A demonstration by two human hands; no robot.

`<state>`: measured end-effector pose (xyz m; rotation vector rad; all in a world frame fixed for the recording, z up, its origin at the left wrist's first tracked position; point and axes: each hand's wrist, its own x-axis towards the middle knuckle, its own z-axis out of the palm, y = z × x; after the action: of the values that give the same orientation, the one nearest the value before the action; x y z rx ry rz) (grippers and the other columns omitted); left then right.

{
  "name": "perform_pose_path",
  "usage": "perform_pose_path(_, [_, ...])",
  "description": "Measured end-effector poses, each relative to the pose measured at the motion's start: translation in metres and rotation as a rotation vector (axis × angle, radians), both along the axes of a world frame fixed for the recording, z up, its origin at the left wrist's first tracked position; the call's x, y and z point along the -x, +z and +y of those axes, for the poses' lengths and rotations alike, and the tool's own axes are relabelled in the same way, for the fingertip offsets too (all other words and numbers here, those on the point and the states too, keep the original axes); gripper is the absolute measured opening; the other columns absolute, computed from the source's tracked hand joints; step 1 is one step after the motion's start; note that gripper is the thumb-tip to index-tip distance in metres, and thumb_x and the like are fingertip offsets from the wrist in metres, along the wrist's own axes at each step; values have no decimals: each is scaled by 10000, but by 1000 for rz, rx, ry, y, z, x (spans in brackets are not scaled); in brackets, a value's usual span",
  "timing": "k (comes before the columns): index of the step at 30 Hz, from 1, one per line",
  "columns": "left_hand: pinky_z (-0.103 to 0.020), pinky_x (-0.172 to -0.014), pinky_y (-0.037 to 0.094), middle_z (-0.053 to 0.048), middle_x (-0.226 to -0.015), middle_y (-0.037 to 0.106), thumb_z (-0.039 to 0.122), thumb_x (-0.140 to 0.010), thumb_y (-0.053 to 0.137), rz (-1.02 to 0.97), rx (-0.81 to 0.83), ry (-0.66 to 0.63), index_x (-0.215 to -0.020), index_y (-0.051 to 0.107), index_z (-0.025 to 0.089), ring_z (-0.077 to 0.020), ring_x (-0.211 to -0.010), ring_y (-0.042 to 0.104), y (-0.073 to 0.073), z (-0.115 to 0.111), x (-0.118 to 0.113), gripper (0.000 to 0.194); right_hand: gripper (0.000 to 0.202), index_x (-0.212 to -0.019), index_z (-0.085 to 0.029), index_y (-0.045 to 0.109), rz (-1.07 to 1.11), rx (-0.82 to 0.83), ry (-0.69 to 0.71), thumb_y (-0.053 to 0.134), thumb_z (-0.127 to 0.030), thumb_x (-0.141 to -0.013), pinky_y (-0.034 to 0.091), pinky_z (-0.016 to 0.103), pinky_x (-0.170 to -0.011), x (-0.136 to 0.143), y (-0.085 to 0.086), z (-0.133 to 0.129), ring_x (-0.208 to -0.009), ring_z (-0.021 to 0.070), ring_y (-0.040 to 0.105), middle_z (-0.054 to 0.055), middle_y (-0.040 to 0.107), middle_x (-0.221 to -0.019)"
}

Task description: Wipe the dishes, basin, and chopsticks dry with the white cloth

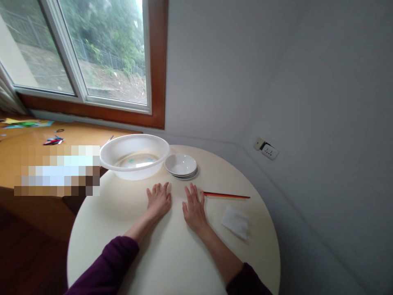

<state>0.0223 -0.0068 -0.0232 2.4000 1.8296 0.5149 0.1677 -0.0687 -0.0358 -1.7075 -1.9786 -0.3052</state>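
Note:
My left hand (159, 200) rests on the round white table (159, 262), fingers apart and holding nothing. It lies in front of a wide translucent white basin (135, 174) that has some water at its bottom. My right hand (194, 208) lies flat on the table with its fingers stretched forward, empty too. Beyond both hands sits a small stack of white dishes (181, 164), touching or nearly touching the basin's right side. A pair of red chopsticks (227, 195) lies beside my right fingertips. Closer to me on the right is a folded white cloth or tissue (236, 221).
A wooden desk (82, 131) adjoins on the left, with pens (53, 140), a dark ring (60, 130) and coloured papers (27, 123); part of it is blurred out. A window (107, 53) stands behind. The grey wall (215, 82) with a socket (269, 151) borders the table.

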Motion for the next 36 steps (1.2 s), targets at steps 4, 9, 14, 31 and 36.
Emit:
perform_pose_path(4, [-595, -995, 117, -235, -1380, 337, 355, -848, 349, -13, 86, 28, -1371, 297, 174, -432, -1291, 233, 0, 6, -34, 556, 582, -1422, -200, 194, 47, -48, -120, 346, -154, -861, 50, 520, -1061, -2, 5, 36, -1363, 233, 145, 127, 202, -1482])
perform_pose_path(9, [-568, -1019, 143, -177, -1308, 446, 269, -843, 324, -136, 74, -23, -1335, 321, 183, -329, -1277, 303, 2, 19, -36, 499, 543, -1407, -234, 237, 145, -55, -287, 395, -336, -897, 91, 553, -1036, -9, 8, 78, -1350, 290, 168, 158, 192, -1474])
perform_pose_path(14, [-573, -1028, 141, -160, -1252, 486, 230, -817, 344, -167, 62, -67, -1287, 377, 205, -291, -1238, 352, 0, 31, -31, 472, 598, -1407, -250, 220, 245, 31, -309, 416, -455, -881, 140, 586, -1012, -16, 7, 98, -1296, 313, 287, 165, 331, -1409])
perform_pose_path(31, [-569, -1058, 59, -171, -1300, 442, 162, -757, 369, -205, 147, -89, -1266, 415, 178, -261, -1269, 334, 7, 42, -33, 511, 166, -833, -222, 571, 441, -9, -142, 599, -373, -770, 190, 573, -1005, -21, 16, 120, -960, 250, 563, 61, 610, -943])
perform_pose_path(36, [-563, -1062, 47, -147, -1297, 450, 171, -759, 364, -217, 145, -84, -1258, 432, 205, -240, -1265, 347, 8, 45, -34, 505, 122, -820, -223, 593, 430, -27, -130, 578, -339, -785, 193, 573, -999, -21, 14, 120, -948, 255, 567, 63, 620, -904])
